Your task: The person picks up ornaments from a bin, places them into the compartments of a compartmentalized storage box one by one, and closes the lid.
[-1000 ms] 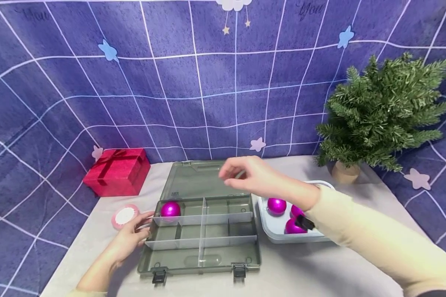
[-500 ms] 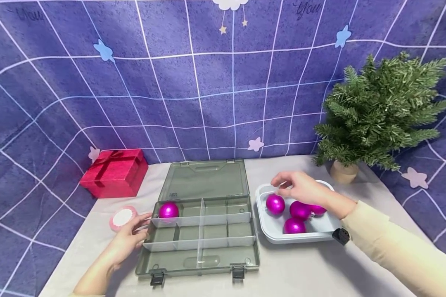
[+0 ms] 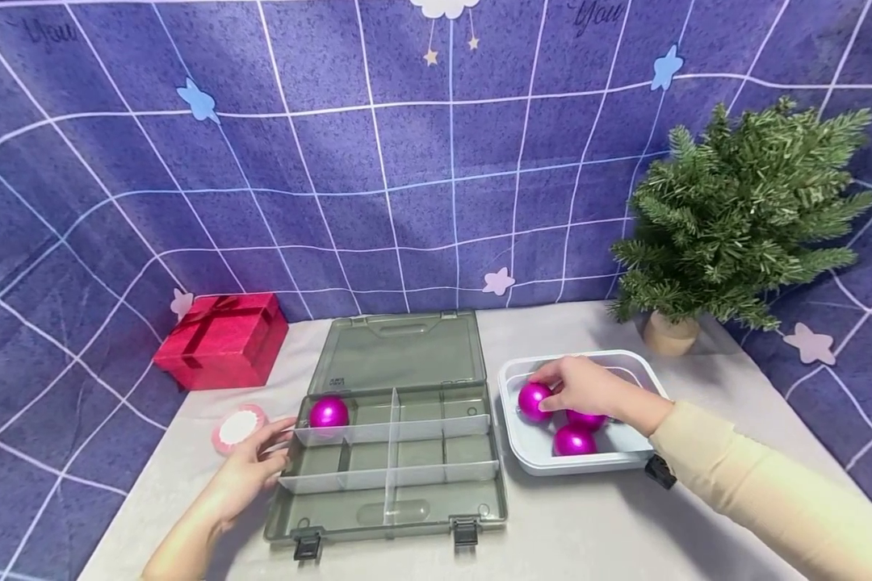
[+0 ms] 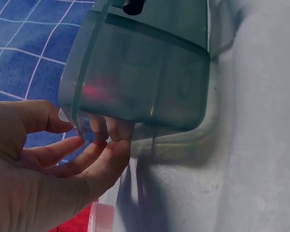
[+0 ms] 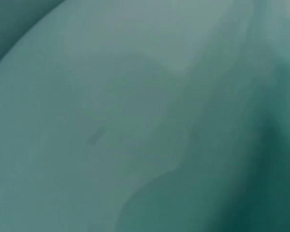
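Note:
In the head view my right hand (image 3: 583,387) reaches into a white plastic tub (image 3: 589,465) and grips a shiny magenta Christmas bauble (image 3: 534,403) with thumb and fingers. Beside it lie two other magenta baubles, one in front (image 3: 574,441) and one partly under the hand. My left hand (image 3: 256,456) rests its fingertips against the left side of an open, grey-green compartment box (image 3: 388,513); the left wrist view shows the fingers at its wall (image 4: 145,82). A single bauble (image 3: 329,412) sits in the box's back left compartment. Only blurred pale surfaces fill the right wrist view.
The box's lid (image 3: 400,351) lies folded back behind it. A red gift box (image 3: 225,339) and a round pink-and-white object (image 3: 237,428) are at left. A small artificial fir tree (image 3: 744,218) stands at back right. A blue grid-patterned cloth (image 3: 407,161) hangs behind.
My right hand has moved right from above the compartment box to the tub, then down onto the left bauble, which it now grips. The left hand stays at the box's side.

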The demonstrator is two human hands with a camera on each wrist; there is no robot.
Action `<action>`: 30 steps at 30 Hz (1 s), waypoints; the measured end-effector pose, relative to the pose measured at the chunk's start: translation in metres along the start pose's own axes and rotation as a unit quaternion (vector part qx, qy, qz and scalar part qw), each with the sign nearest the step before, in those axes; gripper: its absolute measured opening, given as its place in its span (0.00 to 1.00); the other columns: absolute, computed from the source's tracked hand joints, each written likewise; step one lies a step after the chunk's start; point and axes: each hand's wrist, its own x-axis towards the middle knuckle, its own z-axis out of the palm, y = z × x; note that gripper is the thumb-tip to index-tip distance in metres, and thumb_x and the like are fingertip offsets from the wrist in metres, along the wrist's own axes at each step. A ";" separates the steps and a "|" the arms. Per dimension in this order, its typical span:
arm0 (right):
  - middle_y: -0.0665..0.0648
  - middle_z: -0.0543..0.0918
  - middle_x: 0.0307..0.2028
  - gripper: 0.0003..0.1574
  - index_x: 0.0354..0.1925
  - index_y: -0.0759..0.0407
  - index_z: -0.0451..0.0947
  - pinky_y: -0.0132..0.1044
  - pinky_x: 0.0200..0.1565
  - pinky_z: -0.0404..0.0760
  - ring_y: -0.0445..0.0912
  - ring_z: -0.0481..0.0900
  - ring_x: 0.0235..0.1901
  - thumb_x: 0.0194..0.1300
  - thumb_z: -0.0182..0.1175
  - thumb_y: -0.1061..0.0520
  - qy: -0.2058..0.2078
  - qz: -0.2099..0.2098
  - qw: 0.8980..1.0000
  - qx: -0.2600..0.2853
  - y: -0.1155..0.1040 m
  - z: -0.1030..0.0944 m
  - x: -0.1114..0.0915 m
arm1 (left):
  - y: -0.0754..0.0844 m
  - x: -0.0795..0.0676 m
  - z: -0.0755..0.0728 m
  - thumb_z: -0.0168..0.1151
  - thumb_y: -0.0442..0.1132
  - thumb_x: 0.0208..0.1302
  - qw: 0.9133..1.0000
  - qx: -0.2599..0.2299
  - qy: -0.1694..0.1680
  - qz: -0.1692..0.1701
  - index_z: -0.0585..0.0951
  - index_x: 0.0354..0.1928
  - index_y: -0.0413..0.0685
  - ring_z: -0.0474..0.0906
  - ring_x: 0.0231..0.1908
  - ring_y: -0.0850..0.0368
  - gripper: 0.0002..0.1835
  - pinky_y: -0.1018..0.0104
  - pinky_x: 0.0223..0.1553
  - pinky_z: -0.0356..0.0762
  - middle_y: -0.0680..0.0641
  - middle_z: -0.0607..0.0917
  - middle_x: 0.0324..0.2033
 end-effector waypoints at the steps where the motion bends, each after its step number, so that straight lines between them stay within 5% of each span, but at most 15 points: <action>1: 0.61 0.88 0.47 0.28 0.54 0.68 0.83 0.52 0.53 0.80 0.55 0.85 0.47 0.56 0.75 0.60 0.000 -0.004 1.000 -0.006 0.000 0.002 0.001 | 0.000 -0.001 0.000 0.52 0.20 0.61 1.000 0.001 -0.002 -0.001 0.60 0.74 0.29 0.75 0.49 0.57 0.37 0.68 0.31 0.74 0.24 0.68 0.65; 10: 0.56 0.88 0.44 0.28 0.53 0.64 0.83 0.50 0.51 0.80 0.51 0.84 0.44 0.53 0.76 0.58 0.004 -0.009 1.000 -0.025 -0.004 0.013 0.004 | -0.004 -0.002 -0.003 0.54 0.21 0.62 1.000 0.010 -0.003 -0.008 0.61 0.75 0.31 0.75 0.51 0.54 0.36 0.66 0.33 0.76 0.25 0.68 0.66; 17: 0.59 0.87 0.41 0.26 0.51 0.61 0.79 0.52 0.47 0.81 0.52 0.84 0.41 0.54 0.75 0.57 0.022 -0.018 1.000 -0.004 -0.013 -0.007 0.001 | -0.006 -0.001 -0.005 0.53 0.21 0.62 1.000 0.004 -0.005 -0.004 0.61 0.74 0.30 0.75 0.51 0.54 0.36 0.66 0.35 0.77 0.24 0.68 0.66; 25: 0.68 0.84 0.49 0.27 0.52 0.62 0.75 0.50 0.45 0.84 0.55 0.86 0.42 0.57 0.73 0.58 0.043 -0.029 0.998 0.019 -0.048 -0.039 0.007 | -0.005 0.000 -0.005 0.54 0.22 0.63 1.000 -0.012 -0.017 -0.006 0.59 0.75 0.30 0.74 0.53 0.52 0.37 0.65 0.37 0.78 0.23 0.65 0.68; 30: 0.65 0.83 0.50 0.25 0.52 0.62 0.75 0.44 0.43 0.85 0.55 0.86 0.42 0.58 0.73 0.59 0.056 -0.056 0.995 0.063 -0.075 -0.041 0.023 | -0.006 0.002 -0.006 0.54 0.23 0.63 1.000 -0.016 -0.020 -0.013 0.59 0.75 0.31 0.74 0.54 0.51 0.37 0.62 0.42 0.79 0.24 0.64 0.69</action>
